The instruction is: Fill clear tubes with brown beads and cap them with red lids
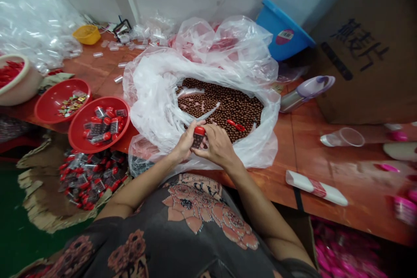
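You are gripping the red-capped tube (197, 137) upright between your closed left hand (186, 144) and right hand (217, 145), above the bagged brown beads (224, 106).

A small clear tube (197, 140) packed with dark beads, topped by a red cap (200, 130), stands nearly upright, pinched between the person's left hand (185, 143) and right hand (215, 145). Just behind, loose brown beads (224, 106) heap inside an open plastic bag (156, 95), with a red scoop (236, 125) lying on them.
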